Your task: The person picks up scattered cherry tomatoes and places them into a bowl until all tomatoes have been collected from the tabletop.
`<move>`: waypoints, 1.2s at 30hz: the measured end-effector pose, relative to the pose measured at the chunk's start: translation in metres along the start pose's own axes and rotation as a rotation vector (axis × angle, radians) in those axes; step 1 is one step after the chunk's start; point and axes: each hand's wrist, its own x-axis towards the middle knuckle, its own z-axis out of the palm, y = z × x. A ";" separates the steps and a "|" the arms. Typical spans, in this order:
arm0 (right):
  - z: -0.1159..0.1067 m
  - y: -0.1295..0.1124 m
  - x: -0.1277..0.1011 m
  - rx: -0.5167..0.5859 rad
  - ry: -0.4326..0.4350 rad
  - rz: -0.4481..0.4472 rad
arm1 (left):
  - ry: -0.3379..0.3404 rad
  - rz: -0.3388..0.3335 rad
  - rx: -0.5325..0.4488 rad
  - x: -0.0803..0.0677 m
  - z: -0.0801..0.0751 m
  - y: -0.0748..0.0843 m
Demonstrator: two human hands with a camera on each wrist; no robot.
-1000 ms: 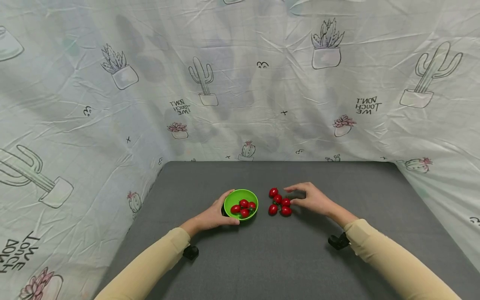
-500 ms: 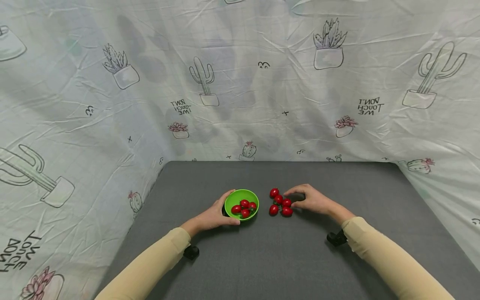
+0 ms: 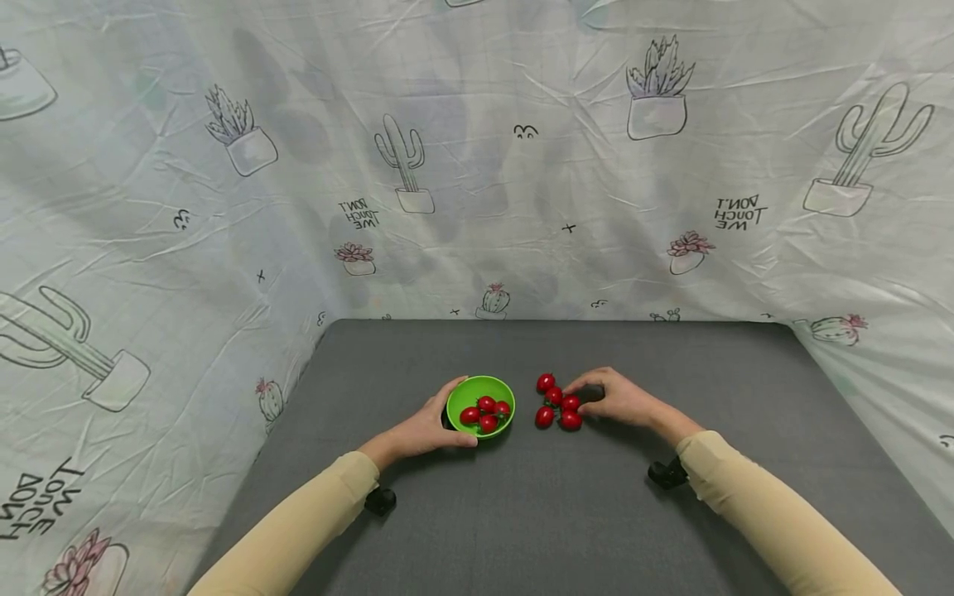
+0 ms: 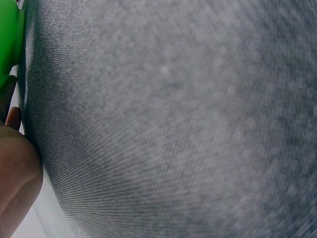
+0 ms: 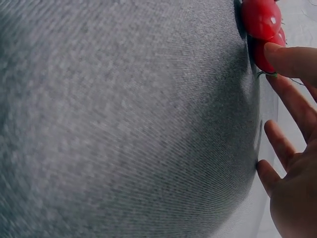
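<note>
My left hand (image 3: 425, 428) holds a small bright green bowl (image 3: 464, 393) by its left side, thumb at the near rim and fingers at the far side. Several red cherry tomatoes (image 3: 486, 405) lie in the bowl. To its right, more cherry tomatoes (image 3: 545, 417) sit in a cluster on the table. My right hand (image 3: 622, 399) is at the right side of this cluster, thumb and index finger pinching one cherry tomato (image 3: 570, 403). In the right wrist view, the thumb (image 5: 280, 58) overlaps that tomato, with its green stem showing below. The other fingers are spread apart.
A dark grey table (image 3: 492, 513) carries everything. Behind it and at both sides hangs a pale cloth (image 3: 477, 165) printed with potted cacti and lettering. A black wrist device (image 3: 667, 474) hangs under the right cuff, another (image 3: 381, 502) under the left.
My right hand has shifted slightly left, and its index finger and thumb have come closer round the tomato. The left hand and bowl have stayed in place.
</note>
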 end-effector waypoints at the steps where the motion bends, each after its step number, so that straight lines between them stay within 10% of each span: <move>1: 0.001 0.000 0.000 -0.009 0.001 0.012 | 0.000 0.000 0.001 0.000 0.000 0.000; 36: 0.007 0.005 -0.003 -0.061 0.037 0.072 | 0.004 0.001 0.021 -0.003 0.002 0.000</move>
